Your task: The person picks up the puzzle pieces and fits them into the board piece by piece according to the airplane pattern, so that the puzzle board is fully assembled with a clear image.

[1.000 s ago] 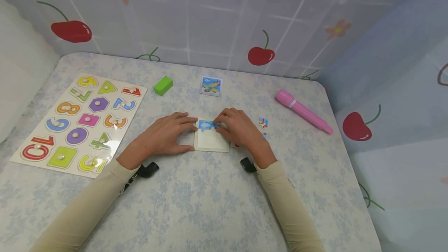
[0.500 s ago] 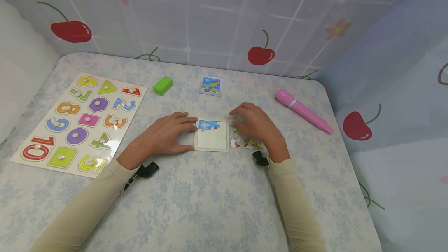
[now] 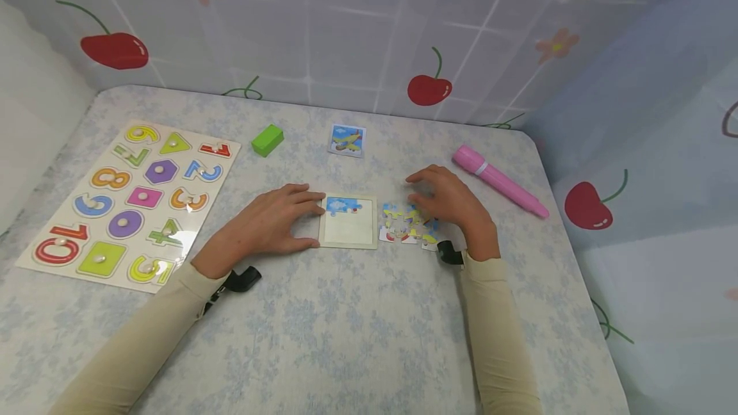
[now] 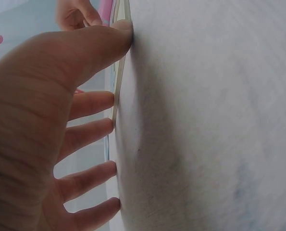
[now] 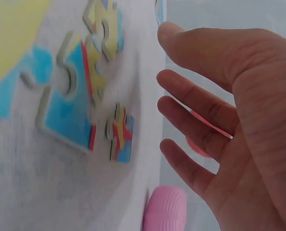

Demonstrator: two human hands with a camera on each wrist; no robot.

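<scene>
The small square puzzle tray (image 3: 348,235) lies mid-table, with joined blue sky pieces (image 3: 342,205) in its top left part. At its left side rests my left hand (image 3: 266,223), fingers spread. In the left wrist view the thumb (image 4: 102,43) and fingertips meet the tray's edge (image 4: 118,84). My right hand (image 3: 455,200) hovers right of the tray, over loose jigsaw pieces (image 3: 398,226). Thumb and fingers are apart with nothing between them. A jigsaw piece with a red and yellow star (image 5: 122,134) lies near those fingertips in the right wrist view.
A number and shape peg board (image 3: 198,223) covers the left side. Behind the tray are a green block (image 3: 268,140) and an airplane picture card (image 3: 347,140). A pink wand-shaped stick (image 3: 501,183) lies at the right. A patterned curtain (image 3: 357,24) hangs behind the table.
My right hand has let go of a sky piece in the tray's top row and moved right, over the loose pieces. The left hand has stayed at the tray's left edge.
</scene>
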